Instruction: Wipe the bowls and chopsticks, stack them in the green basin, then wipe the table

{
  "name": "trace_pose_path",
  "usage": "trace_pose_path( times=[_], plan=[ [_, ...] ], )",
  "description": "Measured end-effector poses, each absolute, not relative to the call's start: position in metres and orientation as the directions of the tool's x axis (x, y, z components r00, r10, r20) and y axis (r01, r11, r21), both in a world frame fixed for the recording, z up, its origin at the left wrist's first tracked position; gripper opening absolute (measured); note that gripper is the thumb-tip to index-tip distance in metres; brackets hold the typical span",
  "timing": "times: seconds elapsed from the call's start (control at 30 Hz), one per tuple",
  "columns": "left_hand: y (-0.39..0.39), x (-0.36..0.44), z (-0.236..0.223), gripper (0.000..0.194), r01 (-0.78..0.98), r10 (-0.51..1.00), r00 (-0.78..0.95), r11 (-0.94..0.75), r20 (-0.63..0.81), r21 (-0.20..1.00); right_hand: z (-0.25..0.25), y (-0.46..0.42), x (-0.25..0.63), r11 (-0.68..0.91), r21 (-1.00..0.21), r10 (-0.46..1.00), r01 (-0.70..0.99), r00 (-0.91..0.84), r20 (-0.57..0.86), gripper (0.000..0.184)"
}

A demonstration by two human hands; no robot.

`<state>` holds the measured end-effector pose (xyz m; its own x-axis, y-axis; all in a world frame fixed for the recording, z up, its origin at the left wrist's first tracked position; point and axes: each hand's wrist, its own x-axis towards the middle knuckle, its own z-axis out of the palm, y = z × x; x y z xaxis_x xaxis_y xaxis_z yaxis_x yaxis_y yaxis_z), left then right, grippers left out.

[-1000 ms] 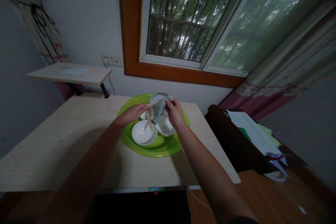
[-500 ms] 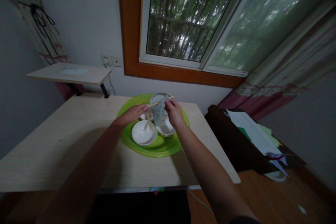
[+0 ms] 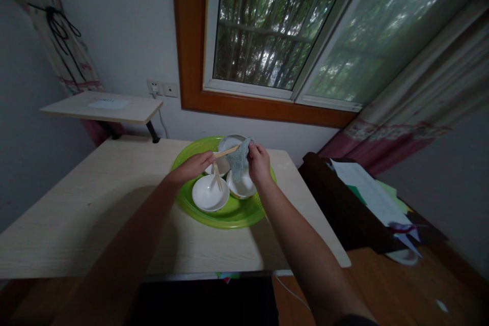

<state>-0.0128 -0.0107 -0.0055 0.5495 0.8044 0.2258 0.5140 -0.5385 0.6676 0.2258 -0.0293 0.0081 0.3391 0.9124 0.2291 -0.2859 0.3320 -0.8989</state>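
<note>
Gray cloth [image 3: 238, 161] has shifted rightward, pinched in the right hand [image 3: 260, 164]. Left hand [image 3: 194, 166] grips chopsticks [image 3: 227, 151] pointing toward it.

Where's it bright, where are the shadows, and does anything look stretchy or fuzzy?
Head view: bright patches show through the window, in a dim room; head view: a soft shadow falls on the table beside the left forearm; head view: the right-hand curtain looks stretched and fuzzy; head view: the held chopsticks and gray cloth look clearer.
</note>
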Motion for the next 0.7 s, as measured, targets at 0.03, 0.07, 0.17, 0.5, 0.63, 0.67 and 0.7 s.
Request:
trace_pose_path(
  times=[0.03,0.07,0.17,0.5,0.63,0.67,0.7],
  plan=[
    [-0.010,-0.013,-0.006,0.038,0.516,0.803,0.552,-0.540,0.223,0.665,0.009,-0.030,0.225,0.329,-0.901,0.916,-0.282,0.329,0.231,0.038],
    [-0.010,-0.013,-0.006,0.038,0.515,0.800,0.557,-0.543,0.222,0.663,0.010,-0.031,0.225,0.327,-0.902,0.918,-0.281,0.321,0.233,0.039],
    [-0.010,-0.012,-0.005,0.038,0.503,0.791,0.575,-0.544,0.210,0.672,0.010,-0.032,0.224,0.330,-0.898,0.920,-0.291,0.313,0.237,0.036],
    [-0.013,-0.012,-0.003,0.037,0.484,0.814,0.556,-0.480,0.166,0.731,0.001,-0.027,0.226,0.314,-0.893,0.938,-0.324,0.250,0.239,0.032],
    [-0.013,-0.012,-0.002,0.036,0.490,0.817,0.552,-0.480,0.168,0.727,0.000,-0.024,0.226,0.292,-0.908,0.945,-0.301,0.235,0.226,0.034],
    [-0.013,-0.012,-0.002,0.036,0.489,0.817,0.550,-0.481,0.170,0.727,-0.001,-0.024,0.226,0.285,-0.910,0.948,-0.300,0.229,0.221,0.034],
    [-0.013,-0.012,-0.002,0.036,0.487,0.818,0.549,-0.482,0.174,0.728,-0.001,-0.023,0.226,0.279,-0.913,0.950,-0.297,0.221,0.219,0.034]
  ],
)
